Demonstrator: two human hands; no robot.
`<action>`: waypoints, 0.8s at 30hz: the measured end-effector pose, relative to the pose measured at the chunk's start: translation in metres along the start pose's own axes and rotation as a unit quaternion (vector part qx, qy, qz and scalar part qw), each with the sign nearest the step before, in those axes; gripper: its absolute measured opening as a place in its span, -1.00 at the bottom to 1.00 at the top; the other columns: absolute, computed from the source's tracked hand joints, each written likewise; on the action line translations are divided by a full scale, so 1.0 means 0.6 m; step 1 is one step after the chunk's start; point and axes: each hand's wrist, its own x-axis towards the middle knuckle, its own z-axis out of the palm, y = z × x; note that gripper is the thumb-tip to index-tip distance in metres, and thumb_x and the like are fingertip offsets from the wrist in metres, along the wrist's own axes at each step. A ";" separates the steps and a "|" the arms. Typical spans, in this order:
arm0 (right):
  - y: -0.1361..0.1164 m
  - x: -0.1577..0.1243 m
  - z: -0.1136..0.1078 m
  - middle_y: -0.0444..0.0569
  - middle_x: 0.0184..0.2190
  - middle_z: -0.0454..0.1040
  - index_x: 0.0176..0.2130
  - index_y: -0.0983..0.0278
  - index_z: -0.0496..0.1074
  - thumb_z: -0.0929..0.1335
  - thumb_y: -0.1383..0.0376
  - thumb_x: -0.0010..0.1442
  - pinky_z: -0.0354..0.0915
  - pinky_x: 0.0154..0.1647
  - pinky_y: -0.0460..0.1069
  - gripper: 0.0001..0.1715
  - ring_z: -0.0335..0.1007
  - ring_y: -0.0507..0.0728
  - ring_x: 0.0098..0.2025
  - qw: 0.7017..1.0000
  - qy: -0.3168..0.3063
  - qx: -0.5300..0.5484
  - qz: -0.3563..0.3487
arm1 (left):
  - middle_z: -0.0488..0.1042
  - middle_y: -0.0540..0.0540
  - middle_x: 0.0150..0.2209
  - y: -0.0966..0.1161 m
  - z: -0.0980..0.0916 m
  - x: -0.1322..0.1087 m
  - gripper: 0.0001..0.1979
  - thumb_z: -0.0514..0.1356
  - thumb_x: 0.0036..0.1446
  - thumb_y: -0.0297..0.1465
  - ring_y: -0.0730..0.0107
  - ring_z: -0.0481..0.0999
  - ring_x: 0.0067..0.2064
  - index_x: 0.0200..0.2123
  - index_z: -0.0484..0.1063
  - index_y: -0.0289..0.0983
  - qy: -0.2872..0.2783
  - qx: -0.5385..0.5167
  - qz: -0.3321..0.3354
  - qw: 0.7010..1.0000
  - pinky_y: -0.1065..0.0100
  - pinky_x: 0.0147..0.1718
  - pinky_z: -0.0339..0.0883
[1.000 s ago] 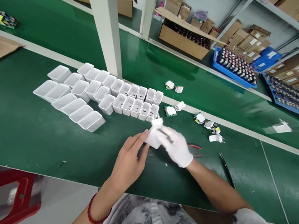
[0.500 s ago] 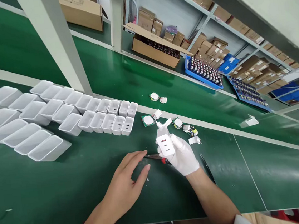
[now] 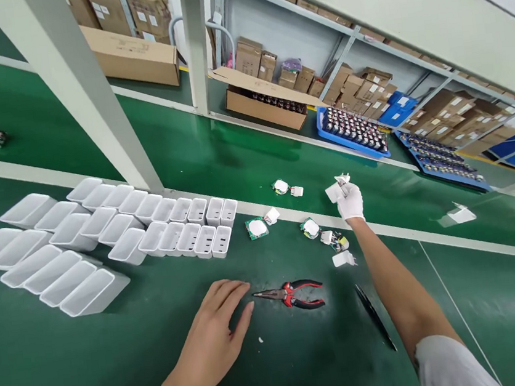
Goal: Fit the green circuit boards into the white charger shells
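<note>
My right hand (image 3: 350, 201), in a white glove, reaches over the far green strip with its fingers closed on a white charger (image 3: 333, 192); the fingers hide part of it. My left hand (image 3: 219, 324), bare, rests on the green bench with thumb and fingers apart, holding nothing. Just off its fingertips lie long-nose pliers (image 3: 292, 294) with red and black handles. Between the hands are a round-topped circuit board (image 3: 257, 228), another circuit board (image 3: 310, 228), a small board with yellow parts (image 3: 339, 242) and a white plug piece (image 3: 344, 259). Black tweezers (image 3: 375, 317) lie below my right forearm.
Rows of open white charger cases (image 3: 87, 293) cover the left of the bench. A board with a white pad (image 3: 280, 186) lies on the far strip. Beyond stand blue trays (image 3: 356, 135) of parts, an open carton (image 3: 266, 108) and shelving. A slanted post (image 3: 85, 107) rises behind the cases.
My right hand has carried the white charger away and to the right, uncovering the pliers. My left hand stays almost in place. The view has tilted upward slightly.
</note>
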 end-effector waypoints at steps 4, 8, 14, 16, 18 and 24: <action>0.020 0.005 -0.013 0.45 -0.06 0.44 0.06 0.53 0.36 0.33 0.17 0.13 0.33 -0.02 0.28 -0.39 0.42 0.43 -0.03 0.995 0.046 -0.092 0.000 | 0.51 -0.25 -0.05 -0.037 -0.016 0.030 -0.71 0.14 0.27 -0.40 0.03 0.45 -0.01 0.04 0.46 -0.26 0.077 0.130 -0.009 0.988 0.02 -0.06 0.48; -0.002 -0.013 -0.020 0.44 0.10 0.31 0.22 0.50 0.21 0.20 0.09 0.28 0.12 0.18 0.33 -0.31 0.20 0.45 0.20 0.975 0.059 -0.184 -0.106 | 0.44 -0.34 -0.07 -0.061 -0.021 0.070 -0.72 0.16 0.24 -0.40 -0.12 0.38 -0.02 0.00 0.51 -0.28 0.083 0.253 -0.037 0.963 -0.12 -0.11 0.38; -0.060 -0.024 0.072 0.11 0.04 0.48 0.13 0.21 0.37 0.34 0.08 0.20 -0.26 0.34 0.36 -0.46 0.14 0.35 0.27 0.896 -0.167 -0.304 -0.277 | 0.37 -0.38 0.04 -0.050 -0.008 0.100 -0.78 0.11 0.27 -0.41 -0.22 0.33 0.05 -0.30 0.58 -0.25 0.043 0.273 -0.053 0.960 -0.12 -0.16 0.33; -0.060 -0.016 0.095 0.12 -0.10 0.55 0.02 0.25 0.43 0.34 0.10 0.20 -0.25 0.29 0.43 -0.56 0.28 0.36 0.15 0.889 -0.193 -0.326 -0.257 | 0.36 -0.38 0.09 -0.036 -0.010 0.084 -0.80 0.12 0.26 -0.44 -0.23 0.32 0.08 -0.31 0.55 -0.25 0.035 0.280 -0.039 0.959 -0.14 -0.14 0.32; -0.050 -0.003 0.104 0.11 -0.22 0.57 -0.08 0.26 0.47 0.32 0.12 0.22 -0.22 0.25 0.47 -0.65 0.38 0.33 0.01 0.889 -0.207 -0.335 -0.232 | 0.36 -0.38 0.09 -0.023 -0.016 0.055 -0.83 0.12 0.25 -0.47 -0.25 0.32 0.09 -0.29 0.53 -0.26 0.023 0.277 -0.026 0.960 -0.14 -0.13 0.32; -0.014 0.031 0.086 0.13 -0.17 0.59 -0.09 0.27 0.54 0.38 0.06 0.13 0.24 0.07 0.29 -0.56 0.47 0.33 -0.07 0.934 -0.183 -0.246 -0.185 | 0.22 -0.34 0.24 -0.019 -0.033 -0.037 -0.96 0.16 0.25 -0.46 -0.23 0.18 0.30 -0.22 0.37 -0.24 -0.012 0.124 -0.052 0.991 -0.18 0.05 0.33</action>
